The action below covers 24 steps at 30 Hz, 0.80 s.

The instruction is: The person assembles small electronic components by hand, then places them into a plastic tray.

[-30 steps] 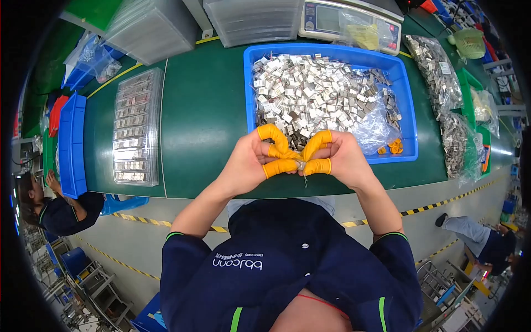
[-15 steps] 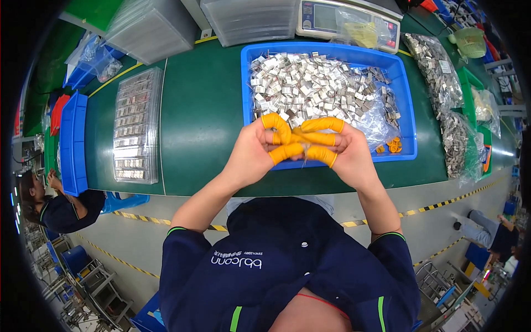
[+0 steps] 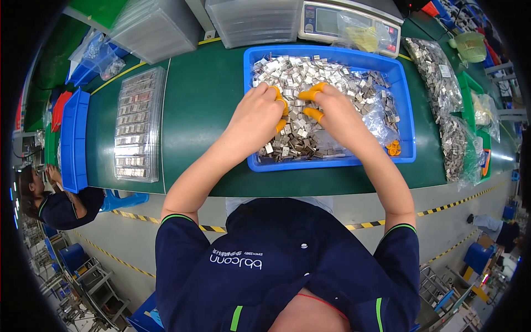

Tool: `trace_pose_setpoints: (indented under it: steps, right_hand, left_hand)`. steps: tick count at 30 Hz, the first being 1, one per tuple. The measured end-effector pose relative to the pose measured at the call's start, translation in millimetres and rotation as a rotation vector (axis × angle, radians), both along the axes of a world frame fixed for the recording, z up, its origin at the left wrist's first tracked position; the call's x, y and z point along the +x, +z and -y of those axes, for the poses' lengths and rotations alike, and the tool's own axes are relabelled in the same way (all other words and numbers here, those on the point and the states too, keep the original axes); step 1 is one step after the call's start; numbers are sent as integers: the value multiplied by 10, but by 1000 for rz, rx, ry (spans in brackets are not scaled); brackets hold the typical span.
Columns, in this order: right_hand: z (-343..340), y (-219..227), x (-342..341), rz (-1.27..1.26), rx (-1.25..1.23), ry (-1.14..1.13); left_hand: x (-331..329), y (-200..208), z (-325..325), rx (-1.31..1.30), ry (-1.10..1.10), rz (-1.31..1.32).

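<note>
Table (image 3: pixel 204 122): green
Tray (image 3: pixel 407 110): one o'clock, holding parts (image 3: pixel 303 133)
Left hand (image 3: pixel 259 113): twelve o'clock, curled; cannot tell if pinching
Right hand (image 3: pixel 336 113): thumb and fingers parted over parts

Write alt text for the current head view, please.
The left hand and right hand, some fingers orange-capped, reach over small metal parts in a blue bin; a clear tray lies left of it on the green table.

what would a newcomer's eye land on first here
Likely the heap of small silvery metal parts in the shallow blue plastic bin, right of centre. Over it, bright orange rubbery finger covers tip the left hand and right hand. A clear rectangular plastic tray lies farther left.
</note>
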State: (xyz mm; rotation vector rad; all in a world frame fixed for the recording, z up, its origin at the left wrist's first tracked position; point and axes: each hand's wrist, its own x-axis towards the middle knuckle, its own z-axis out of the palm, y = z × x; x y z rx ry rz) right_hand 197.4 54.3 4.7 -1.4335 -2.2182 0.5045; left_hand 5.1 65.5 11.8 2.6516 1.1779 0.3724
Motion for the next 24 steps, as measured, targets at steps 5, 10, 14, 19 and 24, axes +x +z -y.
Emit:
trace_pose_setpoints:
  steps: [5, 10, 14, 19, 24]
  right_hand:
    - [-3, -209, -59, 105, 140, 55]
    - [44, -33, -18, -53, -116, -33]
    - [155, 65, 9, -269, -130, -158]
    - [270, -2, 22, -402, -115, -168]
    - [376, 0, -74, -798, -283, -250]
  left_hand:
    - [20, -114, -8, 23, -53, -41]
    - [32, -142, 5, -55, -51, 66]
    - [-33, -141, 40, -94, -18, 195]
    - [-35, -192, 89, -35, 28, 272]
    - [-57, 8, 202, -88, 213, 587]
